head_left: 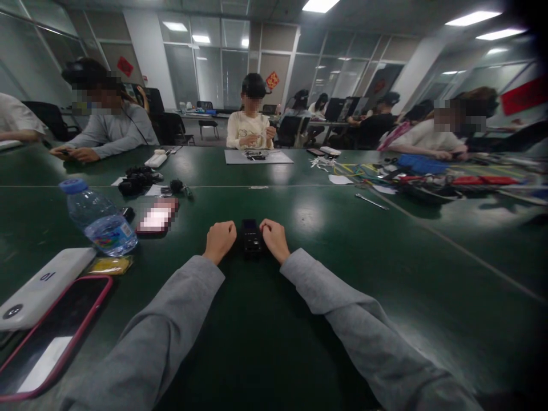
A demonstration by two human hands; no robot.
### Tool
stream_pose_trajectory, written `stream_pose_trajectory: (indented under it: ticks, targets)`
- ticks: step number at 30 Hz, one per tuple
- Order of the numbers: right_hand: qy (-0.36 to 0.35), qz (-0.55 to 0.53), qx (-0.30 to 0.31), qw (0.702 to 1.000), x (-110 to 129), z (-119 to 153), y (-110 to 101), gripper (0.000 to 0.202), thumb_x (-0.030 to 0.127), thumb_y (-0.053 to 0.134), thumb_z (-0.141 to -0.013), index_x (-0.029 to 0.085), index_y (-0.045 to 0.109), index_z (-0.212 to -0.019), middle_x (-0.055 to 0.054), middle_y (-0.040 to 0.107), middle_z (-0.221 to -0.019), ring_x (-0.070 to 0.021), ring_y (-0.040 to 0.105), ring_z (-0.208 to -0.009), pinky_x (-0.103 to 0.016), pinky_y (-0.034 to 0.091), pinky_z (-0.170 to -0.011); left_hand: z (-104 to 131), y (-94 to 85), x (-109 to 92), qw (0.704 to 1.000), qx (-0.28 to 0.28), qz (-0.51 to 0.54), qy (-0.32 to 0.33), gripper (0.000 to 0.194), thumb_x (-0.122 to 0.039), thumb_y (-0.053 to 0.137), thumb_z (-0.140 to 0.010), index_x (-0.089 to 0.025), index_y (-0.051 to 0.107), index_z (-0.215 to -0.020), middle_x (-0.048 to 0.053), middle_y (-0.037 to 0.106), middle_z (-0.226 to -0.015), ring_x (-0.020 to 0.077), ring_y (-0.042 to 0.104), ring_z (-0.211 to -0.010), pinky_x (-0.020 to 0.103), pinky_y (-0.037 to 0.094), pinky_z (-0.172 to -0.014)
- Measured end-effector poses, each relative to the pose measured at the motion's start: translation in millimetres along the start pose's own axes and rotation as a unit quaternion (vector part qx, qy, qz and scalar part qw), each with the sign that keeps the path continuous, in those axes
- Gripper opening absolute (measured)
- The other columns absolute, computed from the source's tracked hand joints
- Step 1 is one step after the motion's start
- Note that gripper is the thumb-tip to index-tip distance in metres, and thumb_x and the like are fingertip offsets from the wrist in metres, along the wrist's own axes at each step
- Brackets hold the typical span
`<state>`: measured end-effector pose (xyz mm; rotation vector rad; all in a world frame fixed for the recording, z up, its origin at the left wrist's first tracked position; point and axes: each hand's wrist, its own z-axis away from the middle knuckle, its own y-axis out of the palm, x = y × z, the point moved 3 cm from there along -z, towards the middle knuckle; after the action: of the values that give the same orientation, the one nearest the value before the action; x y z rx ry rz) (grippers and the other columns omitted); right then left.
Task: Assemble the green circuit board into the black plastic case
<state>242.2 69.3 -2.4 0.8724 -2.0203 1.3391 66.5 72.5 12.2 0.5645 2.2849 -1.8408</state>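
Note:
A small black handheld device with a screen and buttons lies on the green table between my two hands. To its left, my left hand rests on the tabletop, curled into a fist, with a small gap to the device. On the other side my right hand is also closed in a fist, its knuckles close to the device's right edge; I cannot tell whether they touch it. Neither fist shows anything held, though the undersides of the fingers are hidden.
At left are a water bottle, a white power bank, a red-edged phone, a yellow packet and another phone. A metal tool and tangled cables lie at right. Several people sit around the table.

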Motion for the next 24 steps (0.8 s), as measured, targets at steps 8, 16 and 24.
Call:
stream_pose_trajectory:
  ticks: [8,16,24]
  targets:
    - [0.017,0.178,0.09,0.98,9,4,4,0.03,0.014,0.033,-0.086,0.019,0.063,-0.08,-0.002,0.063,-0.078,-0.014,0.056,-0.075,-0.022,0.035,-0.065,0,6.0,-11,0.989,0.094,-0.109,0.021,0.042,-0.029,0.028,-0.093,-0.016,0.068,-0.095,0.012,0.068,-0.092,0.0225,0.065,-0.086,0.032,0.049,-0.074]
    - [0.014,0.272,0.134,0.953,15,2,4,0.033,0.018,0.03,-0.094,0.02,0.064,-0.093,-0.006,0.066,-0.089,-0.0162,0.06,-0.078,-0.023,0.037,-0.064,-2,6.1,-9,0.987,0.1,-0.123,0.012,0.047,-0.031,0.025,-0.094,-0.015,0.069,-0.097,0.014,0.068,-0.092,0.0245,0.066,-0.088,0.035,0.052,-0.075]
    - [0.011,0.295,0.116,0.948,19,3,1,0.034,0.018,0.03,-0.095,0.021,0.063,-0.095,-0.004,0.066,-0.087,-0.0155,0.06,-0.076,-0.023,0.036,-0.062,-2,4.6,-11,0.987,0.097,-0.129,0.019,0.048,-0.033,0.026,-0.094,-0.016,0.07,-0.095,0.014,0.069,-0.09,0.0243,0.067,-0.086,0.035,0.051,-0.075]
